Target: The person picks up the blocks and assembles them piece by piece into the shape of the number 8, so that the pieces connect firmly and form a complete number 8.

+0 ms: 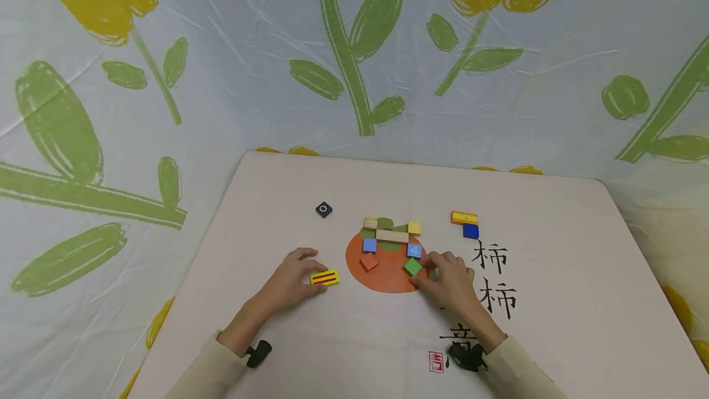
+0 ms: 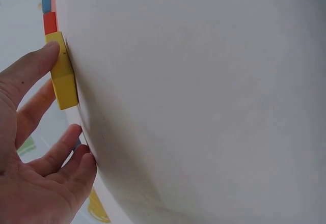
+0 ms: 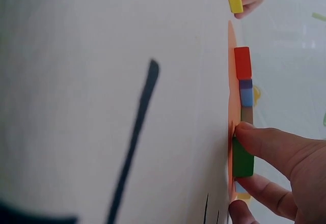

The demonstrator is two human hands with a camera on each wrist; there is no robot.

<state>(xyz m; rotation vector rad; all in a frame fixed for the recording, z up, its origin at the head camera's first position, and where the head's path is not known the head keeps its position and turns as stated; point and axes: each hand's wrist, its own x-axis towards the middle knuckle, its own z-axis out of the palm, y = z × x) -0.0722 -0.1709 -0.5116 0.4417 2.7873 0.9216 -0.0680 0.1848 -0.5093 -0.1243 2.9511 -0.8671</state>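
Left hand: a striped yellow block (image 1: 324,278) is pinched between the thumb and a finger of the left hand (image 1: 289,281), parted by the block's length; the other fingers are spread off it.
Right hand: a green block (image 1: 412,267) is pinched by the right hand (image 1: 451,279), thumb and finger parted by its width.
Striped yellow block, place: just left of the orange fruit print (image 1: 382,282), apart from it.
Green block, place: on the print's right side, just below a blue block.
In the way: the print's right edge is partly covered by the right hand; some black lettering (image 1: 498,299) is hidden by the right arm.
Around: a long tan block (image 1: 392,236) is flanked by smaller ones; a black block (image 1: 324,209) lies apart, far left.
Count: hands, two; blocks, eleven; blue squares (image 1: 369,245) on the print, two; red block (image 1: 369,261), one.
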